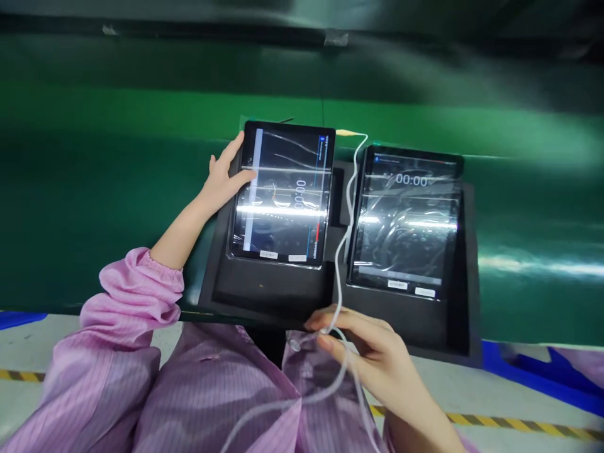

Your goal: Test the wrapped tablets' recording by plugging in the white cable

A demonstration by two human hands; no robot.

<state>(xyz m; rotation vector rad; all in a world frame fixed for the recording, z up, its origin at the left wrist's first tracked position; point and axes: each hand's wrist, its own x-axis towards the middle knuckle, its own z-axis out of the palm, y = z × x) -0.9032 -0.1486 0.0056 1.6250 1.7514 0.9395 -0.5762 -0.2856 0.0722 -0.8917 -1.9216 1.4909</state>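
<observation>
My left hand (227,175) grips the left edge of a tablet (283,195), thumb over the screen's border and fingers along the side. Its lit screen shows 00:00 turned sideways, under shiny clear film. At the lower middle, my right hand (372,352) pinches a white cable (338,264) between thumb and fingers, and loops of it hang below. The cable runs up between two tablets to a yellowish end (346,133) by the left tablet's upper right corner; whether it is plugged in I cannot tell. The second tablet (406,220) shows 00:00 upright; neither hand touches it.
Black trays or pads (268,292) lie under both tablets on a green work surface (533,207). A dark rail (212,34) crosses the far side. Below the near edge are blue objects (542,377) and yellow-black floor tape (528,426).
</observation>
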